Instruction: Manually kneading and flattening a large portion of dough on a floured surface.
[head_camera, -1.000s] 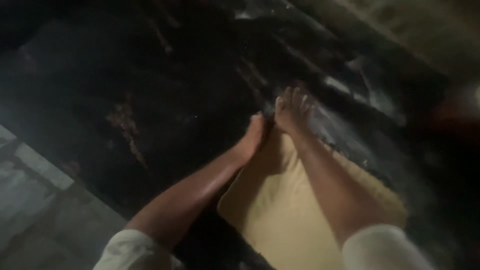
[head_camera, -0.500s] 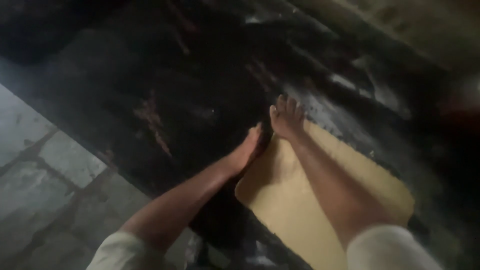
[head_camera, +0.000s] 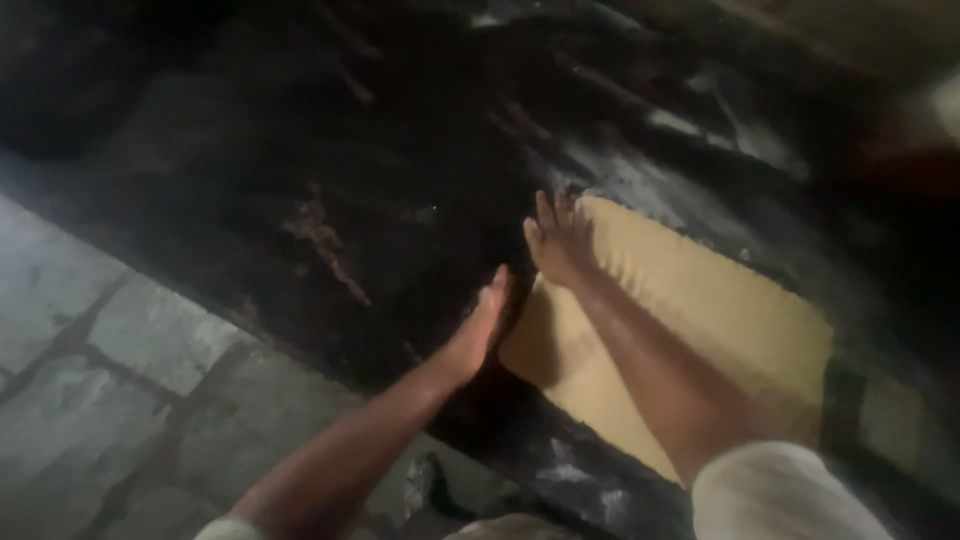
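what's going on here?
A person is working a flat tan rectangular sheet, possibly dough, that lies on a dark, white-streaked work surface. The right hand lies flat, fingers spread, on the sheet's far left corner. The left hand is set on edge against the sheet's left side. Neither hand grips anything. Grey stone paving shows at lower left.

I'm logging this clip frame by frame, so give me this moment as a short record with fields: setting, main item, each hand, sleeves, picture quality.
setting: dark streaked work surface with a pale tiled floor at the lower left
main item: flat tan sheet, roughly rectangular, lying on the dark surface
left hand: open, set edge-on against the sheet's left edge
right hand: open, fingers spread, pressed flat on the sheet's far corner
sleeves: pale sleeve on the right forearm
picture quality: dim and blurred; the sheet's material cannot be told
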